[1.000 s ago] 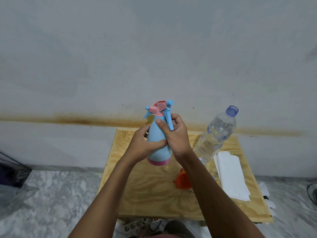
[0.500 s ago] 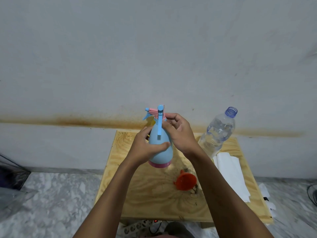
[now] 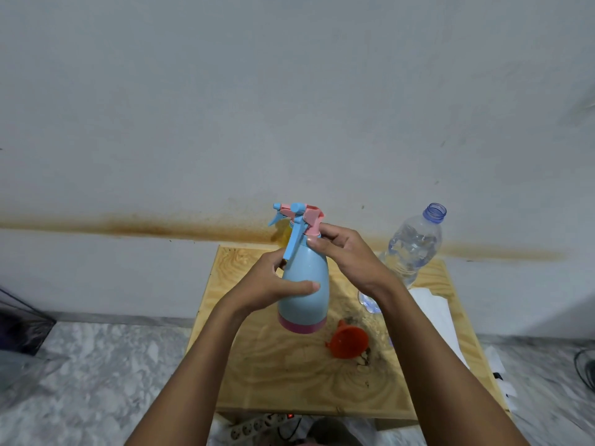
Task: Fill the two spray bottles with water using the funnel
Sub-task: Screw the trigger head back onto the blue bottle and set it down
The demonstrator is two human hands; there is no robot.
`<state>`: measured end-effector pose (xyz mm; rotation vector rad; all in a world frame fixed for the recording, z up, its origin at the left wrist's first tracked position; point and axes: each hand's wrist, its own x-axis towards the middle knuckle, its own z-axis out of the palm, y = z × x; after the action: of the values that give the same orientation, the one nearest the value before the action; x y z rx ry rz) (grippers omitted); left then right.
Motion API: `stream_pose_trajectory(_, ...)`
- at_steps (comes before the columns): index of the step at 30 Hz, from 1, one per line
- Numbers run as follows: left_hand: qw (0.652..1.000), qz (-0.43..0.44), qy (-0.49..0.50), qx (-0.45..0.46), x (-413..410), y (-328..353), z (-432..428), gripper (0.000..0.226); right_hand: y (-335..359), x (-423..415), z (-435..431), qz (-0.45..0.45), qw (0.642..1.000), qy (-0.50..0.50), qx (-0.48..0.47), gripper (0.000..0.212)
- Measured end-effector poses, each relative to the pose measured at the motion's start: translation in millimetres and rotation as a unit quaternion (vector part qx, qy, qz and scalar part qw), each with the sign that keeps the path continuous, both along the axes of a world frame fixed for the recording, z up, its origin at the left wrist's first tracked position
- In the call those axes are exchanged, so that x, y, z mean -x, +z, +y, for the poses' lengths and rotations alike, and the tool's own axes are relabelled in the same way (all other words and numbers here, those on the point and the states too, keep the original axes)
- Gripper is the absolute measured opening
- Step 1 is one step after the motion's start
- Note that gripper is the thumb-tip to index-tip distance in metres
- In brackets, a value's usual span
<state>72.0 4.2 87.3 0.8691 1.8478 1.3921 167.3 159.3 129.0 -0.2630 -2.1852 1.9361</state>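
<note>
I hold a light blue spray bottle [image 3: 306,294] with a pink base band upright above the wooden table [image 3: 289,375]. My left hand [image 3: 273,284] wraps its body. My right hand [image 3: 341,255] pinches the pink and blue spray head [image 3: 297,217] at the neck. A yellow object [image 3: 285,235], only a sliver of it showing, stands behind the blue bottle. An orange funnel [image 3: 349,341] lies on the table below my right wrist. An uncapped clear water bottle [image 3: 415,243] with water in it stands at the table's back right.
White paper towels [image 3: 434,320] lie along the table's right side. A power strip [image 3: 257,426] sits on the marble floor under the near edge. A stained white wall rises right behind the table. A dark object [image 3: 19,320] is at the far left.
The spray head has turned round under my right hand: its trigger swung from the right side to the left. The bottle stays held in the same place.
</note>
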Motion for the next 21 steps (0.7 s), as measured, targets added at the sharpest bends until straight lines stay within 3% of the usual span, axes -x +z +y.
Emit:
stream_pose_trajectory(7,0.999,0.018,0.045,-0.003,-4,-6,5,0.060,-15,3,-10,0.021,0.995,-0.078,-0.052,0.016)
stream_pose_trajectory(12,0.997,0.026,0.069,-0.032,-7,-8,8,0.053,-24,10,-20,0.041,0.986,-0.139,-0.082,0.045)
stream_pose_trajectory(18,0.992,-0.006,0.087,-0.086,-15,-14,12,0.048,-28,14,-35,0.061,0.974,-0.201,-0.082,0.016)
stream_pose_trajectory(21,0.993,-0.005,0.086,-0.084,-15,-17,13,0.059,-24,11,-37,0.067,0.976,-0.202,-0.049,0.010)
